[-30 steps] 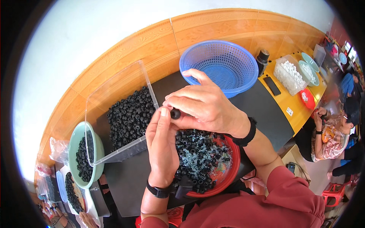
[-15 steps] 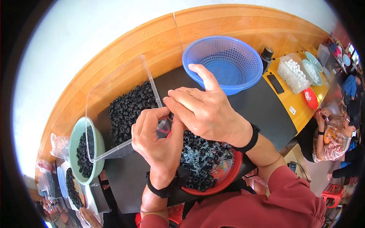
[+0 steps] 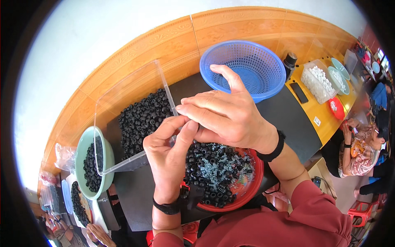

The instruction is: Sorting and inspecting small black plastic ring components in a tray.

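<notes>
My left hand (image 3: 170, 142) and my right hand (image 3: 230, 117) meet at the fingertips above the table. The left thumb and forefinger pinch together; the right fingers close over that spot, with the right forefinger raised. What they grip is hidden. Below lies a red tray (image 3: 256, 181) with small black ring-like plastic parts (image 3: 214, 197) and a heap of pale coil springs (image 3: 214, 168). Just left of my hands stands a clear plastic box (image 3: 123, 164) full of black parts (image 3: 144, 119).
A blue perforated basket (image 3: 242, 70) stands at the back, beside a black bottle (image 3: 289, 61). A phone (image 3: 299, 92) and a box of white parts (image 3: 314, 82) lie right. Left is a green basin (image 3: 106, 152) with black parts. Co-workers sit at both sides.
My left thumb has moved up against the fingertips, closing the gap in the left hand. My left wrist has turned slightly. The right hand has shifted a little to the right.
</notes>
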